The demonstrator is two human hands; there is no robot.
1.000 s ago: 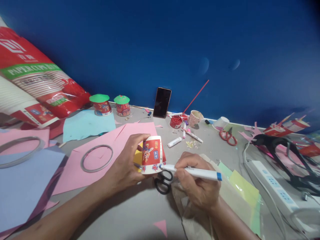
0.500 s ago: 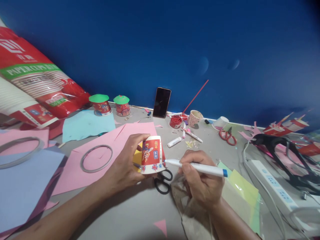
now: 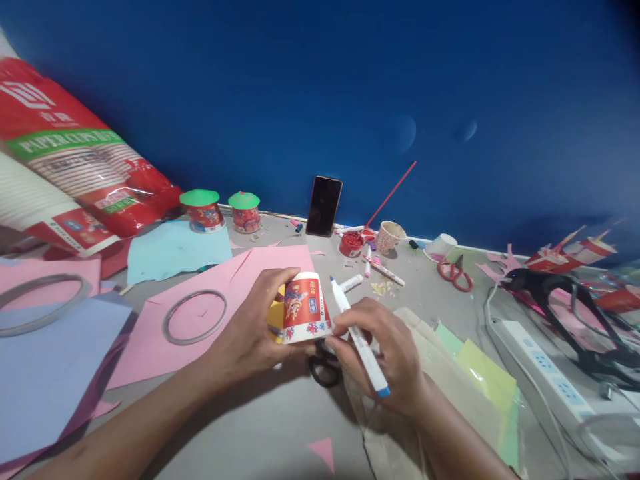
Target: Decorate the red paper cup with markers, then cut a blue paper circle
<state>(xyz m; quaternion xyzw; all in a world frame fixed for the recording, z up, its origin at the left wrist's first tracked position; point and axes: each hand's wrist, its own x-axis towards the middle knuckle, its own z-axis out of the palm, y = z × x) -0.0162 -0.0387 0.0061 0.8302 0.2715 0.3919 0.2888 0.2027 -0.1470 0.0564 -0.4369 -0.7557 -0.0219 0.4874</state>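
Observation:
My left hand (image 3: pixel 250 320) grips an upside-down paper cup (image 3: pixel 303 307), red with a cartoon print and blue-and-red marks along its white lower band. In my right hand (image 3: pixel 385 347) is a white marker (image 3: pixel 361 347) with a blue end, its blue tip up beside the cup's right side and apart from it. The right fingertips are at the cup's lower right edge. Beneath the hands lie black-handled scissors (image 3: pixel 324 371), partly hidden. Something yellow (image 3: pixel 276 313) shows behind the cup, between it and my left hand.
Pink paper (image 3: pixel 280 260) with a grey ring (image 3: pixel 173 327) lies left. Two green-topped cups (image 3: pixel 203 217) stand behind, near a paper-cup bag (image 3: pixel 75 147). A phone (image 3: pixel 324 207) leans on the wall. Red-handled scissors (image 3: pixel 456 275) and a power strip (image 3: pixel 545 373) are right.
The marker tip has moved off the cup's lower right side and now points upward, the marker turned steeper. My right hand has shifted left, closer to the cup. My left hand keeps its hold.

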